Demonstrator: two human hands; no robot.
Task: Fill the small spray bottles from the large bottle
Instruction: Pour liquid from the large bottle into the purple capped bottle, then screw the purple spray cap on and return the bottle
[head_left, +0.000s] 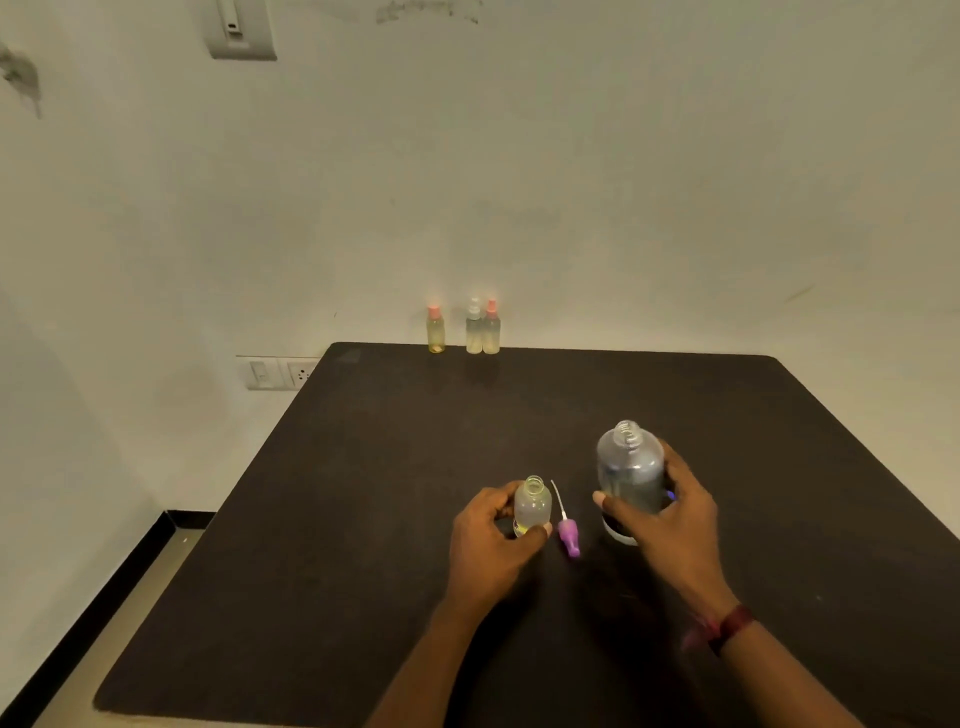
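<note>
A small clear spray bottle (532, 503) stands uncapped on the dark table (363, 493), with my left hand (493, 540) gripping it from the left. Just right of it lies its purple spray cap (568, 538) with a thin white dip tube pointing away from me. My right hand (670, 519) holds the large clear bottle (630, 470) around its body; its threaded neck is uncapped and it holds clear liquid. A white cap (618, 535) shows under my right hand, partly hidden.
Three small capped spray bottles stand at the table's far edge against the wall: one (435, 330) apart on the left, a pair (483, 330) side by side. A wall socket (280, 373) sits left of the table. Floor lies at lower left.
</note>
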